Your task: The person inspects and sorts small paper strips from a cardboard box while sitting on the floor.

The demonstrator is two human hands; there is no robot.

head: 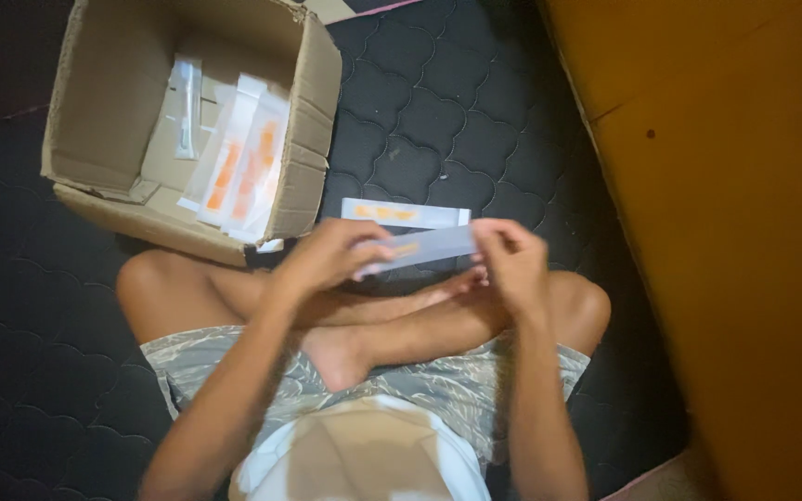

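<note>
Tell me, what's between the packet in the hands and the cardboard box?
In the head view, another flat packet lies on the black mat, between the held packet and the cardboard box.

Cardboard box (104, 121): plain brown. Packets in box (239, 162): white, translucent, with orange strips. Held packet (424, 247): pale bluish-white, faint orange mark. Packet on mattress (406, 213): white, orange patches. Mattress (438, 111): black, quilted scallop pattern. Shorts (461, 385): grey-green camouflage print. Shirt (364, 459): white, beige panel. Wall (744, 232): orange-brown.

Head view, steeply down, seemingly close.
</note>
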